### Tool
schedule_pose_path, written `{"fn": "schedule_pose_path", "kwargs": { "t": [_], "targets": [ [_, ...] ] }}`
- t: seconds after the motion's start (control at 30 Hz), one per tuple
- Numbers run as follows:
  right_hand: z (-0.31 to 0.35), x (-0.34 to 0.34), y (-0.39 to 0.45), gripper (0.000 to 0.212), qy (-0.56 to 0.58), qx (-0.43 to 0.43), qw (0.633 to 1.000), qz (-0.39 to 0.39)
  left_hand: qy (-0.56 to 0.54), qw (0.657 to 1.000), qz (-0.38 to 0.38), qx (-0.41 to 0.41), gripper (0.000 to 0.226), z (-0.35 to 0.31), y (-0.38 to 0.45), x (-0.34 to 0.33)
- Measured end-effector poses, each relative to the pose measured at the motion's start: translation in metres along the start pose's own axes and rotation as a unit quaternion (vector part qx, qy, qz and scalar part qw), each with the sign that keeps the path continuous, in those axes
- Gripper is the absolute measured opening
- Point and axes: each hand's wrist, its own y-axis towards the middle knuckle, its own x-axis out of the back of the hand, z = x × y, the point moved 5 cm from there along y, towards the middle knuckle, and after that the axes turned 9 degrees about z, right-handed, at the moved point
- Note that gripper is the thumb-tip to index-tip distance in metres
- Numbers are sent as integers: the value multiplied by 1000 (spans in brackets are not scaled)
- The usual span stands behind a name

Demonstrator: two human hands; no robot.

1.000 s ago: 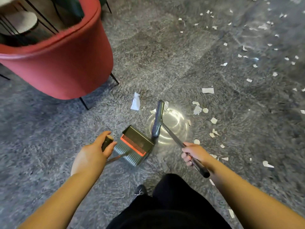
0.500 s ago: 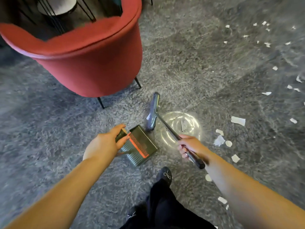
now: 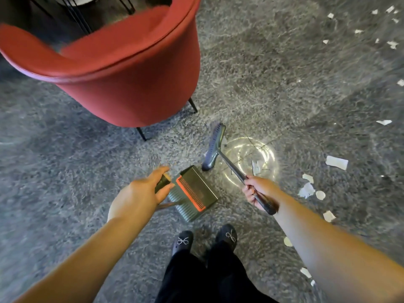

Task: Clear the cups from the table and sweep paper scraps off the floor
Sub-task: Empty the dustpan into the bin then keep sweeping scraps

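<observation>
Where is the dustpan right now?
In the head view the dustpan sits on the grey floor just ahead of the shoes, held by the left hand, with the broom head just beyond it.

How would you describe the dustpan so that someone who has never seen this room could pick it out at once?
Start at the big red chair on the grey carpet. Nearer the person than its black legs, the left hand holds a handle leading to the dustpan, beside the broom head. It alone is boxy, dark green, with an orange comb strip.
</observation>
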Motion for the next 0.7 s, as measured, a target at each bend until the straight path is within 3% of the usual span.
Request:
{"fn": "schedule_pose_path", "kwargs": {
  "t": [0.33, 0.7],
  "targets": [
    [-109, 43, -45, 24, 68, 32, 993, -88, -23, 997, 52, -48, 50, -8, 13, -3],
    [-201, 85, -101, 46, 204, 107, 954, -192, 41, 962, 130, -238, 46, -100, 18, -21]
  ]
}}
